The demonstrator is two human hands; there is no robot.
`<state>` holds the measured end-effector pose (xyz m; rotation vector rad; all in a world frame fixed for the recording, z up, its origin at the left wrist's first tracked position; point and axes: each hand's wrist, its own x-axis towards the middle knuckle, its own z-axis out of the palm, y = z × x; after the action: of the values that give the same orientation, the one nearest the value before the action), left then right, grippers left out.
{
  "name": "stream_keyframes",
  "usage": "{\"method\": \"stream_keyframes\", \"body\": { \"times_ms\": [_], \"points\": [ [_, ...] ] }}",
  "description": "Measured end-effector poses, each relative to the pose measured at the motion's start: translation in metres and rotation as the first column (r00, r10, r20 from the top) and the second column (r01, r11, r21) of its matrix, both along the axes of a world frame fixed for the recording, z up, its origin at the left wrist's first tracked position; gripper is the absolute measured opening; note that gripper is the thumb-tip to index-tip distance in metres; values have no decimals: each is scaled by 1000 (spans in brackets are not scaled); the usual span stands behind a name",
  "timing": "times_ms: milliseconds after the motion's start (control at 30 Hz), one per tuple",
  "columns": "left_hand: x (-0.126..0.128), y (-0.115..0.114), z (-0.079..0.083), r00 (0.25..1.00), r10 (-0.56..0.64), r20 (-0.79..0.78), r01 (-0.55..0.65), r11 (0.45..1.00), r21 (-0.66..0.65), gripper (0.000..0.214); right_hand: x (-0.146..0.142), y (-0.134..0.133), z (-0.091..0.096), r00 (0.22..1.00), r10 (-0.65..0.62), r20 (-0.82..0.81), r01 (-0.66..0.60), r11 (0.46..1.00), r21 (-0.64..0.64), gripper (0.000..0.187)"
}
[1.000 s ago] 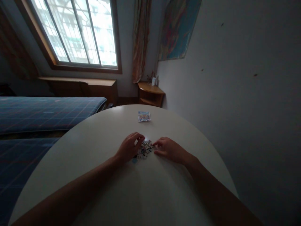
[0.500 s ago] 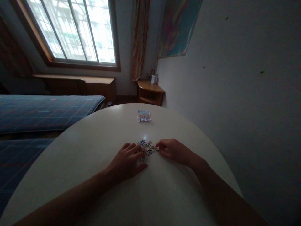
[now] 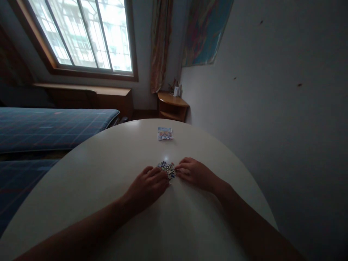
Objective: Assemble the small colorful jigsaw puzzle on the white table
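Note:
A small heap of jigsaw puzzle pieces (image 3: pixel 170 169), blue, white and dark, lies on the round white table (image 3: pixel 116 152). My left hand (image 3: pixel 148 185) rests at the heap's near left side, its curved fingers over the edge of the pieces and its thumb hardly visible. At the opposite side is my right hand (image 3: pixel 194 174), fingers slightly apart, with the tips touching the heap's right edge. Neither hand shows a piece held in it. Some pieces are hidden under the left fingers.
Farther back on the table sits a small printed picture packet (image 3: pixel 165 133). A mattress with a blue checked cover (image 3: pixel 54 127) stands beyond the table's left edge. A wooden corner shelf (image 3: pixel 173 103) is behind it, and a white wall (image 3: pixel 258 119) runs along the right.
My right hand has moved left against the heap. My left thumb has drawn in towards the fingers, and the pieces lie closer together.

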<state>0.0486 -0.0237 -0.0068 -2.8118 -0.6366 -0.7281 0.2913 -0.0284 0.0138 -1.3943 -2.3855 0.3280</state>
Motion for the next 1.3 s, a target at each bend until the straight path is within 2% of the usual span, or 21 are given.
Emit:
{"method": "stream_keyframes", "body": {
  "times_ms": [167, 233, 367, 467, 633, 933, 1033, 1133, 1300],
  "points": [
    [3, -3, -5, 991, 38, 132, 1, 960, -281, 12, 5, 4, -2, 998, -18, 53, 19, 1000, -18, 22],
    [4, -3, -8, 991, 32, 127, 11, 944, -329, 11, 7, 5, 0, 997, -44, 66, 45, 999, -11, 22],
    [2, -1, -7, 992, 50, 116, -12, 951, -309, 8, 5, 3, 1, 996, -59, 65, 57, 998, 36, 23],
    [-4, 1, 1, 990, 121, 77, -96, 958, -270, 7, -2, 0, 3, 997, -39, 66, 35, 998, 60, 25],
    [-16, 5, 9, 978, 207, -27, -207, 944, -255, 18, -8, 0, 4, 992, 14, 128, -23, 997, 69, 16],
    [-17, 7, 7, 971, 217, -103, -238, 933, -271, 12, -3, -1, 9, 994, 52, 91, -57, 997, 58, 13],
    [-17, 8, 8, 970, 222, -104, -242, 929, -281, 6, -1, -1, 8, 995, 15, 99, -19, 999, 45, 9],
    [-17, 8, 8, 967, 238, -96, -255, 928, -273, 11, -2, 0, 3, 996, -21, 87, 14, 997, 74, 15],
    [-16, 9, 6, 969, 229, -91, -245, 932, -266, 9, -12, 1, -9, 999, 24, 24, -27, 986, 166, 22]
  ]
}}
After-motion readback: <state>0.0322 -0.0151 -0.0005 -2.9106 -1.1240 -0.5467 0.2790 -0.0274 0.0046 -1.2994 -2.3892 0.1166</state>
